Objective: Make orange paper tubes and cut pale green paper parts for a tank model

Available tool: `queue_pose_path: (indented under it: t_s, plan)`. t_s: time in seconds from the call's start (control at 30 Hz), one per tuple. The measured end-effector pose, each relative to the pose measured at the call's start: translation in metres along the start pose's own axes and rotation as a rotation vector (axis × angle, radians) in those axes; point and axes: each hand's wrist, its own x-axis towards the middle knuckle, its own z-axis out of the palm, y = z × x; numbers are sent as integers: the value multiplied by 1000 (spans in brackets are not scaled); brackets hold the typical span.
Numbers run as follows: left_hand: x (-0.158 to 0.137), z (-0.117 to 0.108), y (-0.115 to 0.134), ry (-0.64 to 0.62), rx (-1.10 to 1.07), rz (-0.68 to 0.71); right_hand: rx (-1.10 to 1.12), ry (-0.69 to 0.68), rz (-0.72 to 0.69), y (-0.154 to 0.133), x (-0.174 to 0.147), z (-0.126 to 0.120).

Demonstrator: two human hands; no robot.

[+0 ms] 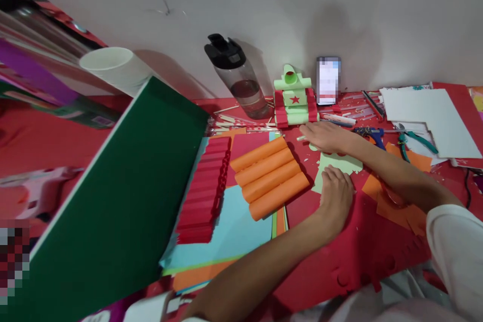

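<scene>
A pale green sheet of paper [337, 162] with a ragged right edge lies on the red tabletop. On its near part rests my left hand [337, 193], fingers slightly bent and pointing away from me. My right hand [323, 137] lies palm down just beyond the sheet, its fingers stretched to the left. Small green scraps show around its fingertips; whatever is under the palm is hidden. Behind it stands a light green paper model [295, 98] with a red star and red side strips. To the left sits a panel of joined orange paper tubes [269, 176].
Corrugated red paper [204, 191] lies over coloured sheets [241, 219], beside a leaning green board [124, 196]. A water bottle [241, 80] and a phone [328, 80] stand by the wall. At right are a blue glue gun [372, 135], green-handled pliers [417, 141] and white board [437, 118].
</scene>
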Motion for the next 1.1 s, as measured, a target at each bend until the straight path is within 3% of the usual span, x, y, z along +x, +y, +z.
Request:
queue_pose_path:
  t_s: [0.2, 0.37, 0.53, 0.67, 0.83, 1.0, 1.1]
  plan:
    - [2, -4, -8, -9, 7, 40, -3, -75, -45, 15, -3, 15]
    - [0, -4, -8, -25, 16, 39, 7, -108, -44, 14, -1, 11]
    - [0, -3, -7, -27, 5, 25, 6, -129, 134, 6, -9, -4]
    - [1, -2, -10, -21, 1, 57, 95, -94, 285, 13, -40, -17]
    - [0, -5, -18, -18, 8, 109, 596, 199, 275, 21, -81, -12]
    - [0, -12, -25, -34, -21, 112, 1515, 421, 423, -14, -84, 40]
    - [0, -12, -28, -47, -45, 115, 1824, 603, 565, -35, -80, 71]
